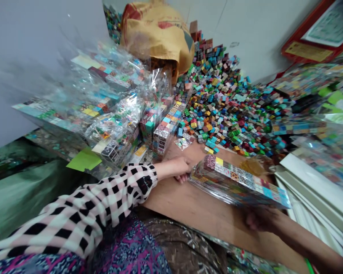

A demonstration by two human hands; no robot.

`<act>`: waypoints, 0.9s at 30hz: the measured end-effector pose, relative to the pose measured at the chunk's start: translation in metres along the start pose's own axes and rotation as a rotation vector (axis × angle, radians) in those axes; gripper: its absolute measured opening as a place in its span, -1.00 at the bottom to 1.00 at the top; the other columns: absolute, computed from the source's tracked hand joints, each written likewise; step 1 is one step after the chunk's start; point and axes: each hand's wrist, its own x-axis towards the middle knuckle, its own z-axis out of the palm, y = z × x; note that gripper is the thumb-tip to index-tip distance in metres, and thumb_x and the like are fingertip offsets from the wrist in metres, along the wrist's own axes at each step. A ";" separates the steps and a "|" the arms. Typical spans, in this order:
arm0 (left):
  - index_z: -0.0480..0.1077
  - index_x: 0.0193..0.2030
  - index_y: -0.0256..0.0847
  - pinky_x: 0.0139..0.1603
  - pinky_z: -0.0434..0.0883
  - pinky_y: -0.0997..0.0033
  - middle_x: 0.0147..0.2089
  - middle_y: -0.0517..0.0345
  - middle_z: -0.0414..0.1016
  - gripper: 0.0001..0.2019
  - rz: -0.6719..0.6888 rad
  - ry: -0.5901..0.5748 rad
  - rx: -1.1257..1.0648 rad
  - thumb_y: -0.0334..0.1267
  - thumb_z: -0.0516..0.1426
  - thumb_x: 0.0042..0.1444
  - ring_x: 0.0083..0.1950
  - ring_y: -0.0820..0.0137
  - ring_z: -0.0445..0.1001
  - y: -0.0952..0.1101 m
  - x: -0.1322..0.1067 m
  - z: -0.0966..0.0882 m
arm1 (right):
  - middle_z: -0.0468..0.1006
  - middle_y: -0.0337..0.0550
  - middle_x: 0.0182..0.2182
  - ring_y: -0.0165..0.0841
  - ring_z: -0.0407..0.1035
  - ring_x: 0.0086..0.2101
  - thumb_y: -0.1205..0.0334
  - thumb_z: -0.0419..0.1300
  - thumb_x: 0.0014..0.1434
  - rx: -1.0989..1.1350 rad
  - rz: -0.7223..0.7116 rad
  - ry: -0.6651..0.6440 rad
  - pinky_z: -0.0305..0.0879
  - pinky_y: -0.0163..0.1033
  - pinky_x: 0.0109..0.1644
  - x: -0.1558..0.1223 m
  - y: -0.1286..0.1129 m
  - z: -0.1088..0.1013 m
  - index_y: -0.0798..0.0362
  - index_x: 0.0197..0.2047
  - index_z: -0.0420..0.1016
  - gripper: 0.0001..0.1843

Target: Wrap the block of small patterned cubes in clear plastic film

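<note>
1. Head view: a brown wooden table (188, 207) fills the middle, with its near edge running across the person's lap and its far edge against a pale wall.
2. A large heap of small multicoloured printed cubes (231, 102) covers the far right part of the table, climbing towards the wall corner.
3. A tan paper sack with red print (157, 34) stands at the far edge, just left of the cube heap.
4. Along the left edge lies a pile of clear plastic bags packed with patterned blocks (103, 99); a lime-green paper sheet (84, 160) lies at its near foot.
5. A stack of white flat boards (314, 186) sits at the right edge.
6. Near the table's middle, a long clear plastic pack filled with rows of printed cubes (240, 182) lies slanted, its left end towards the centre and its right end towards the near right corner.
7. The left hand (178, 167), coming out of a pink, white and black checked sleeve (82, 217), is curled with fingers bent under, touching the left end of the long pack; whether it grips the plastic I cannot tell.
8. The right hand (260, 219) is blurred, just below the pack's near edge and seemingly under it; its fingers look bent, but how it is set cannot be told.
</note>
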 end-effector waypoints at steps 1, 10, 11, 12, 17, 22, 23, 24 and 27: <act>0.41 -0.09 -0.32 -0.32 0.50 0.40 -0.25 0.13 0.49 -0.73 -0.009 -0.016 -0.018 -0.12 0.12 0.29 -0.34 0.48 0.48 -0.002 -0.003 -0.002 | 0.55 -0.07 -0.56 -0.30 0.45 -0.54 -0.22 0.27 0.01 0.036 -0.068 -0.014 0.40 -0.24 -0.40 -0.006 0.001 0.001 0.04 -0.46 0.37 -0.54; 0.37 -0.25 -0.33 -0.42 0.44 0.48 -0.49 0.26 0.41 -0.87 -0.041 -0.074 -0.143 -0.32 0.08 0.31 -0.53 0.54 0.39 -0.010 -0.014 -0.008 | 0.61 0.00 -0.40 -0.32 0.49 -0.47 -0.03 0.36 0.06 0.186 -0.181 0.010 0.47 -0.25 -0.32 -0.039 -0.008 0.011 0.11 -0.35 0.50 -0.65; 0.35 -0.30 -0.33 -0.44 0.42 0.50 -0.54 0.27 0.39 -0.86 -0.039 -0.078 -0.154 -0.38 0.06 0.30 -0.57 0.55 0.38 -0.009 -0.014 -0.006 | 0.61 0.00 -0.39 -0.32 0.49 -0.47 -0.02 0.38 0.05 0.210 -0.186 0.010 0.48 -0.25 -0.31 -0.039 -0.009 0.013 0.11 -0.34 0.51 -0.66; 0.32 -0.34 -0.32 -0.46 0.40 0.51 -0.58 0.27 0.37 -0.85 -0.036 -0.081 -0.164 -0.42 0.05 0.29 -0.59 0.55 0.37 -0.007 -0.014 -0.005 | 0.61 0.01 -0.39 -0.32 0.50 -0.46 -0.01 0.40 0.03 0.229 -0.188 0.007 0.49 -0.24 -0.31 -0.038 -0.009 0.014 0.11 -0.34 0.52 -0.66; 0.27 -0.44 -0.30 -0.48 0.39 0.50 -0.63 0.22 0.38 -0.81 -0.026 -0.090 -0.204 -0.51 0.07 0.19 -0.62 0.52 0.38 -0.004 -0.012 -0.006 | 0.62 0.01 -0.39 -0.30 0.50 -0.45 0.01 0.46 -0.05 0.259 -0.177 -0.007 0.51 -0.22 -0.30 -0.037 -0.011 0.011 0.12 -0.33 0.54 -0.63; 0.30 -0.48 -0.33 -0.35 0.47 0.41 -0.61 0.19 0.40 -0.84 -0.017 -0.092 -0.209 -0.55 0.10 0.10 -0.58 0.50 0.41 -0.001 -0.008 -0.009 | 0.63 -0.02 -0.40 -0.29 0.51 -0.45 0.01 0.52 -0.15 0.327 -0.179 -0.028 0.53 -0.21 -0.31 -0.038 -0.016 0.008 0.11 -0.27 0.56 -0.54; 0.30 -0.49 -0.33 -0.33 0.48 0.38 -0.61 0.18 0.41 -0.83 -0.017 -0.090 -0.208 -0.55 0.09 0.09 -0.58 0.49 0.41 -0.001 -0.007 -0.008 | 0.63 -0.02 -0.41 -0.29 0.51 -0.45 0.01 0.51 -0.14 0.327 -0.184 -0.028 0.53 -0.20 -0.30 -0.038 -0.017 0.008 0.11 -0.25 0.57 -0.54; 0.30 -0.50 -0.33 -0.33 0.48 0.37 -0.61 0.17 0.40 -0.82 -0.018 -0.086 -0.208 -0.55 0.08 0.10 -0.58 0.49 0.41 0.000 -0.006 -0.008 | 0.63 -0.03 -0.41 -0.29 0.51 -0.45 0.00 0.50 -0.12 0.323 -0.190 -0.027 0.53 -0.20 -0.30 -0.038 -0.017 0.008 0.10 -0.23 0.57 -0.55; 0.27 -0.51 -0.31 -0.37 0.46 0.41 -0.63 0.17 0.39 -0.80 -0.028 -0.064 -0.202 -0.56 0.06 0.10 -0.59 0.49 0.40 0.002 -0.004 -0.005 | 0.63 -0.02 -0.42 -0.29 0.51 -0.46 0.01 0.47 -0.08 0.309 -0.204 -0.034 0.53 -0.19 -0.30 -0.038 -0.019 0.009 0.10 -0.25 0.57 -0.60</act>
